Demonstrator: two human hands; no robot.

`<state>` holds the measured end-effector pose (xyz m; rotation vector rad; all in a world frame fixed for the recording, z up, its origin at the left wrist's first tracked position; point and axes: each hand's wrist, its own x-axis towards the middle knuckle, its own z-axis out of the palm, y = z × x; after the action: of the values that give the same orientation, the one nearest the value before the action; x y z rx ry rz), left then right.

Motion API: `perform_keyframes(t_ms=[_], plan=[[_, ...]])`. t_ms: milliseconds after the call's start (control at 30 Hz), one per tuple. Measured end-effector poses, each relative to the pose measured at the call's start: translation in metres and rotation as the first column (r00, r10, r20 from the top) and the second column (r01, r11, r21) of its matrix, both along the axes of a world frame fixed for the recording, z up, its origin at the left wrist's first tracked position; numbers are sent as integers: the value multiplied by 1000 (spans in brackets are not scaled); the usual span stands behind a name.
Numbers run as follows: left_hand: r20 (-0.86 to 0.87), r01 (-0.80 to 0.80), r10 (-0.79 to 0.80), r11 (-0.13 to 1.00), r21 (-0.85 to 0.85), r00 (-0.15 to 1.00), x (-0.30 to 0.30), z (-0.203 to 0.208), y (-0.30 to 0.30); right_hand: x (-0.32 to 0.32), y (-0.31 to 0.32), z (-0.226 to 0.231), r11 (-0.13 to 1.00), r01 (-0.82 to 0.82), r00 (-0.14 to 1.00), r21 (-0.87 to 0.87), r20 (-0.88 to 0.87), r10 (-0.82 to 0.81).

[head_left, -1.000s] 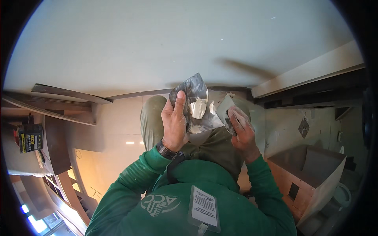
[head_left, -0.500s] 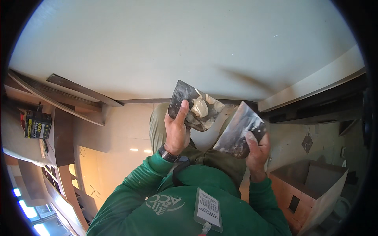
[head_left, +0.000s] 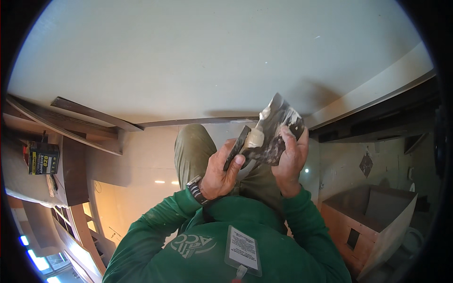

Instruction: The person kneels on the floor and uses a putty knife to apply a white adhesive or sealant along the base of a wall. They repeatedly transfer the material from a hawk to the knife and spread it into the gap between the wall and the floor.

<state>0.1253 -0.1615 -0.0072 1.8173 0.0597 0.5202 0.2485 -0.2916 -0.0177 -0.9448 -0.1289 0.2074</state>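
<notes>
In my left hand [head_left: 217, 172] is a dark, flat putty spreader [head_left: 237, 147], turned nearly edge-on and pinched between thumb and fingers. My right hand [head_left: 290, 165] grips a second dark putty spreader [head_left: 279, 123] by its right side, thumb lying on the face. Streaks of whitish paste mark this second one. A cream lump of putty [head_left: 255, 138] sits between the two spreaders, by the edge of the left one. Both tools are held close together above my lap, near the pale wall panel [head_left: 212, 61]. My left fingers are partly hidden behind the spreader.
At the left, a dark box [head_left: 43, 158] rests on a covered surface beside brown boards [head_left: 94, 113]. An open wooden box [head_left: 373, 226] stands at the lower right. A dark ledge [head_left: 377, 120] runs along the right side. Tiled floor [head_left: 137, 160] lies below.
The spreaders have come together. My left one has turned from face-up to edge-on; the putty lump now lies against the right one, which has tilted upward and moved slightly left.
</notes>
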Motion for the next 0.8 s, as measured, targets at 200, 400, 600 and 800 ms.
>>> perform_keyframes(t_ms=[200,400,600,800], plan=[[-287,-123,48,961,-249,957,-12,-8,22,13,3,21,988,147,977,47,148,-153],[-240,-241,30,38,-970,970,15,-22,34,-12,-20,1,963,-123,793,-238,560,239],[-252,-272,122,198,-942,960,16,0,40,-1,-29,-1,713,196,384,-673,722,576],[-292,-316,123,295,-902,949,14,1,49,40,-52,8,616,451,153,-646,736,660]])
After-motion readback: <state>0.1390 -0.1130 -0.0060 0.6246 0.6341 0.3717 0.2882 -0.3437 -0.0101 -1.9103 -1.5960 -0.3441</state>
